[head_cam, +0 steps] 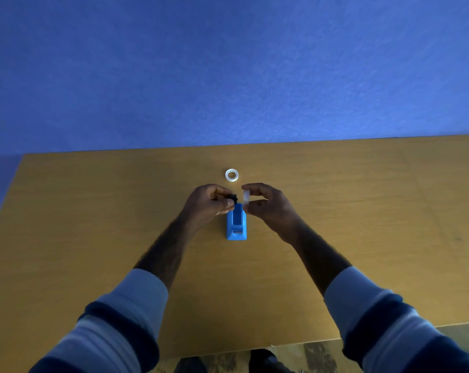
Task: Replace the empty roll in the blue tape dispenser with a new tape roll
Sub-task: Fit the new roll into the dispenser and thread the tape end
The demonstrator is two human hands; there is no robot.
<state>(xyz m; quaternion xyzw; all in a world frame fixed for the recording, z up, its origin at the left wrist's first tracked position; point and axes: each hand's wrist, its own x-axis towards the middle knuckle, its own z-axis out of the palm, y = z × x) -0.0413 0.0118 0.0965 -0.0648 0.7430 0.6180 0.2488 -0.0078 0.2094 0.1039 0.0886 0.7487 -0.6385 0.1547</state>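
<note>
The blue tape dispenser (236,224) stands on the wooden table (93,211) at its middle, its roll bay open on top. Just above its far end my left hand (209,201) pinches a small black spindle (233,198). A thin whitish ring (246,198), seen edge-on, sits between thumb and fingers of my right hand (265,204), a finger's width right of the spindle. A white tape roll (231,175) lies flat on the table just beyond both hands. I cannot tell which of the two rings is the empty one.
A blue wall (228,76) rises behind the table's far edge. The table's near edge (255,348) runs below my forearms, with dark floor under it. Bare wood lies left and right of the dispenser.
</note>
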